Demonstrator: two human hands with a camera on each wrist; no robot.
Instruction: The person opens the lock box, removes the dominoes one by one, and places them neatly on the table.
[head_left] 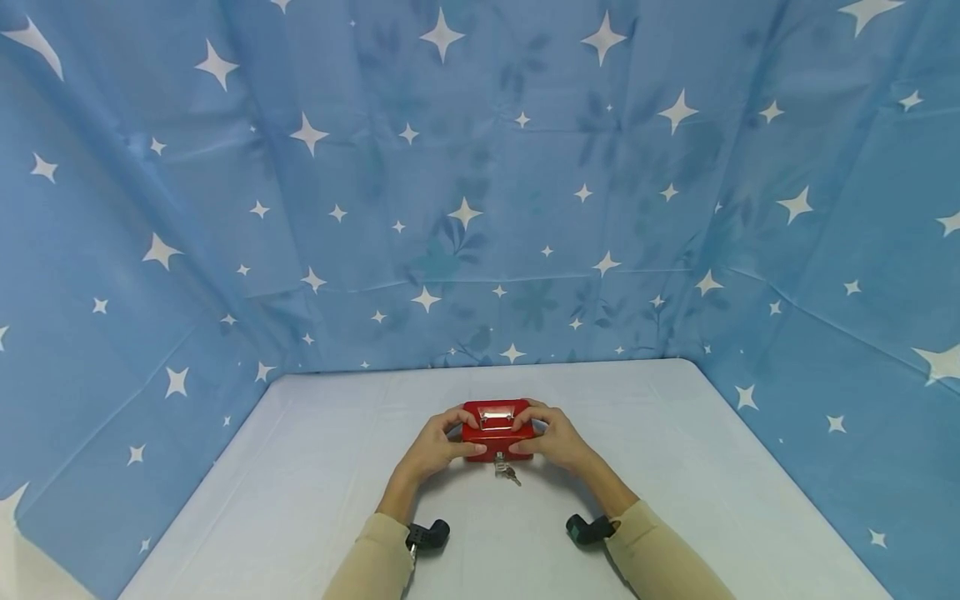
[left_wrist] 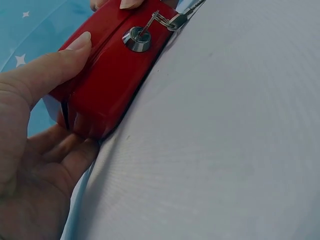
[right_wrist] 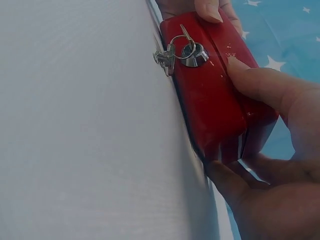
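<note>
A small red metal cash box (head_left: 497,445) with a silver handle (head_left: 497,416) on its lid sits on the white table. My left hand (head_left: 436,442) grips its left end, thumb across the front near the lid seam and fingers curled at the side. On the right end, my right hand (head_left: 561,438) holds it the same way. A key stands in the round silver lock (left_wrist: 137,40) on the front face. From its ring hang more keys (right_wrist: 165,58), lying toward the table. In the right wrist view, a thin dark seam (right_wrist: 222,65) runs between lid and body.
The white tabletop (head_left: 495,550) extends around the box on all sides. Blue curtains (head_left: 480,167) with white stars rise behind the table and along both sides. A black wrist camera (head_left: 429,535) juts inward from the left sleeve, another (head_left: 588,530) from the right.
</note>
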